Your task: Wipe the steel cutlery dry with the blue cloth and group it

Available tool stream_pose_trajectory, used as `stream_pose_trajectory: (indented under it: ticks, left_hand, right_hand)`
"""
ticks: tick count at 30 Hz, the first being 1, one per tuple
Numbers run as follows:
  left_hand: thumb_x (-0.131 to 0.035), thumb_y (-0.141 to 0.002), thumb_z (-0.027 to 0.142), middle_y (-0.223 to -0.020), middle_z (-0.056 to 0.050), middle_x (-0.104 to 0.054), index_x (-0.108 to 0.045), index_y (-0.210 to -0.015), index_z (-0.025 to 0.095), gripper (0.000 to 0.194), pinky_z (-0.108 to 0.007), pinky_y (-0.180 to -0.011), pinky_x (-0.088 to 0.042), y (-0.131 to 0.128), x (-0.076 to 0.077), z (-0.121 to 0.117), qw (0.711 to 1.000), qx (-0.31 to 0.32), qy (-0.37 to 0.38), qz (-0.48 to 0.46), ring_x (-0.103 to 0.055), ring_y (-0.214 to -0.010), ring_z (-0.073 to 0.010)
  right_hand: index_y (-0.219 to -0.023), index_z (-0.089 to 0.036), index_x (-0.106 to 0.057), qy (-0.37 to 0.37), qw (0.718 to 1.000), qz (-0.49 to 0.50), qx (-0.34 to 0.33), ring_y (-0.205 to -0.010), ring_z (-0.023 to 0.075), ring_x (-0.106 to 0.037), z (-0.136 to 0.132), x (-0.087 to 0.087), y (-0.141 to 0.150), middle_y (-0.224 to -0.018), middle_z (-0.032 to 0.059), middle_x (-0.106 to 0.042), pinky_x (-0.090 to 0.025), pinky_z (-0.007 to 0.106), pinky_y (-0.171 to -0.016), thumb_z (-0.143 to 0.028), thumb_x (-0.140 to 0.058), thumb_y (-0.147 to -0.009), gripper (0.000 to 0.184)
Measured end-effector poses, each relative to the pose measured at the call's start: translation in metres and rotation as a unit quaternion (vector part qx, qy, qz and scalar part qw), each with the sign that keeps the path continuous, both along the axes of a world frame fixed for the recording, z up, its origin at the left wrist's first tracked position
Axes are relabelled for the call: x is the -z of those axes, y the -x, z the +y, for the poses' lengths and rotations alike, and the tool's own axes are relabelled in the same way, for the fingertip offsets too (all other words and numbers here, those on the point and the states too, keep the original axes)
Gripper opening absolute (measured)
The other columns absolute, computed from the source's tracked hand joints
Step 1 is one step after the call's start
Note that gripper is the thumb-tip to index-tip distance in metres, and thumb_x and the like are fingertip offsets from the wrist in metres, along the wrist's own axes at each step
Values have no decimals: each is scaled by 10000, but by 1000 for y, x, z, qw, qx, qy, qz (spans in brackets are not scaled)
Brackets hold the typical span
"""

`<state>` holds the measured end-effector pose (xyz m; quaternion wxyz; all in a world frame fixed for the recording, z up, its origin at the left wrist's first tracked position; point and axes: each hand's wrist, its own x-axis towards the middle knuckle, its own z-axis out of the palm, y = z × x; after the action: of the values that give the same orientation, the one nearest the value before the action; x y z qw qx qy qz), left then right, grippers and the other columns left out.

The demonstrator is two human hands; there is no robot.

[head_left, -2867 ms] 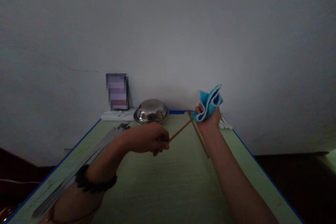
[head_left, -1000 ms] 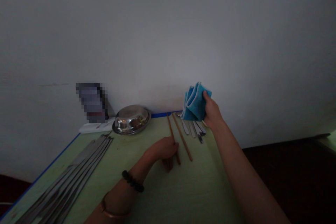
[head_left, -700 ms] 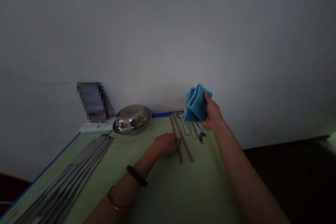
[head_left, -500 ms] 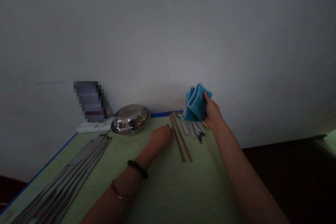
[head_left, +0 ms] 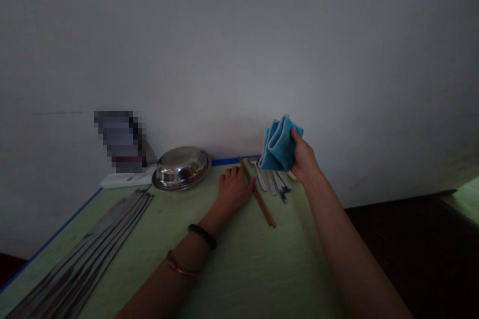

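My left hand (head_left: 232,189) lies flat on the green table (head_left: 239,269), fingers stretched out, its thumb side touching a pair of brown wooden chopsticks (head_left: 258,193). The two chopsticks lie side by side, pointing toward the wall. My right hand (head_left: 304,159) is raised above the table and closed on a folded blue cloth (head_left: 279,143). Under the cloth, several metal spoons and forks (head_left: 275,182) lie in a row just right of the chopsticks.
An upturned steel bowl (head_left: 181,168) sits near the wall, left of my left hand. Several long metal strips (head_left: 90,254) lie along the left side of the table. A white tray (head_left: 125,178) and a blurred upright item (head_left: 119,140) stand at the back left.
My left hand set its chopstick down beside the other one, pushed the pair together and now rests open against them. The right hand kept holding the blue cloth.
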<state>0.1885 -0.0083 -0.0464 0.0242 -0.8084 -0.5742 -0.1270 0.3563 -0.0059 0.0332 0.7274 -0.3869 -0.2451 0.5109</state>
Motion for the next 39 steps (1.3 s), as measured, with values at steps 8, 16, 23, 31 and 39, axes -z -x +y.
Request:
stream_pose_trajectory:
  ticks: [8,16,23,31,39]
  left_hand:
    - [-293,-877,476,-1316,-98,-456,-407,-1268,156,518,-434,-960,-269,0,10,8,999,29,-5,-21,-355,-1193,-270]
    - [-298,-890,432,-1285,-79,-494,-426,-1246,182,453,-459,-965,-262,-3,9,6,998,49,-4,-35,-378,-1187,-251]
    - [-236,-919,365,-1241,-128,-510,-439,-1197,131,417,-444,-972,-275,0,6,6,998,46,6,-45,-421,-1156,-248]
    - [-346,-891,308,-1253,-111,-500,-451,-1199,140,366,-318,-997,-304,39,-9,-23,988,145,54,-21,-453,-1145,-191]
    - [-409,-851,296,-954,-57,-638,-606,-934,198,236,-332,-906,-373,119,-43,-70,988,120,87,34,-567,-941,-194]
  right_hand:
    - [-903,-191,-640,16,1000,-12,4,-864,171,-647,2,1,-1,-906,20,-702,-495,354,-842,-424,-512,-794,288]
    - [-906,-194,-645,2,1000,-15,-11,-912,178,-634,2,1,1,-918,25,-700,-484,352,-865,-432,-514,-791,295]
    - [-892,-196,-644,8,999,-43,-21,-964,175,-613,3,8,9,-928,26,-698,-468,355,-888,-464,-535,-766,316]
    - [-863,-188,-647,26,997,-4,-78,-962,164,-619,-5,11,42,-886,23,-710,-446,351,-921,-404,-522,-794,259]
    - [-928,-206,-650,72,981,109,-144,-982,170,-616,-31,13,95,-899,27,-712,-453,361,-923,-399,-444,-838,296]
